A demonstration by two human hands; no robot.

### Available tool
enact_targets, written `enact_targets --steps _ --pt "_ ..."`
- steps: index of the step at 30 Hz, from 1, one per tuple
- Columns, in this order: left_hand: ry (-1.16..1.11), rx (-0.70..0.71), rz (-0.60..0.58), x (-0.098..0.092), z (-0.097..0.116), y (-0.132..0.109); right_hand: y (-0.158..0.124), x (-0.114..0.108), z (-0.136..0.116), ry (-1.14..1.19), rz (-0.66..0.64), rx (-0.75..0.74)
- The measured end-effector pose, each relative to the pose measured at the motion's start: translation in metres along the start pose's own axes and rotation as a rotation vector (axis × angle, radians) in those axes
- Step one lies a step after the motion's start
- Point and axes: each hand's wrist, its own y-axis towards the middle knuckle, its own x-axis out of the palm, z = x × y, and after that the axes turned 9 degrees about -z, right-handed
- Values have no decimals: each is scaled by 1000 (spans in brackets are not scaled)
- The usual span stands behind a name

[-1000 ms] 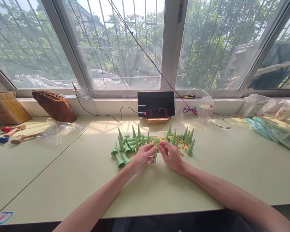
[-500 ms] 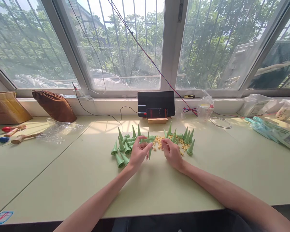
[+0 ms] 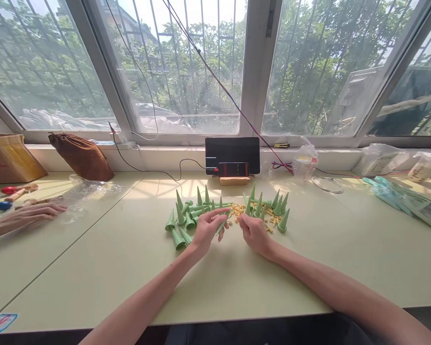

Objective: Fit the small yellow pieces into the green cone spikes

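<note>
My left hand (image 3: 204, 233) is closed around a green plastic spike (image 3: 221, 227), its pointed end slanting down toward me. Close by on the right, my right hand (image 3: 255, 233) is pinched, thumb against fingers; whatever lies between the fingertips is hidden. A heap of small yellow pegs (image 3: 238, 209) lies just beyond both hands. Several hollow green spikes (image 3: 178, 239) lie or stand at the left of the heap, some with their open ends toward me. More green spikes (image 3: 283, 223) stand point-up at the right, among scattered pegs.
Behind the heap a phone (image 3: 233, 169) leans before a black tablet (image 3: 232, 146). Another person's hand (image 3: 39, 212) rests at the far left near wooden toys (image 3: 10, 190), beside clear plastic wrap (image 3: 89, 189). A brown pouch (image 3: 81, 157) and light-blue bags (image 3: 405, 201) flank the table.
The spike in my left hand has tilted and the fingers have closed around it. My right hand has dipped slightly toward me. Another person's hand has come in from the left.
</note>
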Motion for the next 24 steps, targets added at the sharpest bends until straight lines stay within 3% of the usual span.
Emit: enact_targets --steps 12,24 --pt "-186 -125 -89 0 0 1 1 1 -3 -52 -30 -133" --pt "-70 -170 -158 0 -4 3 2 4 4 35 -92 -46"
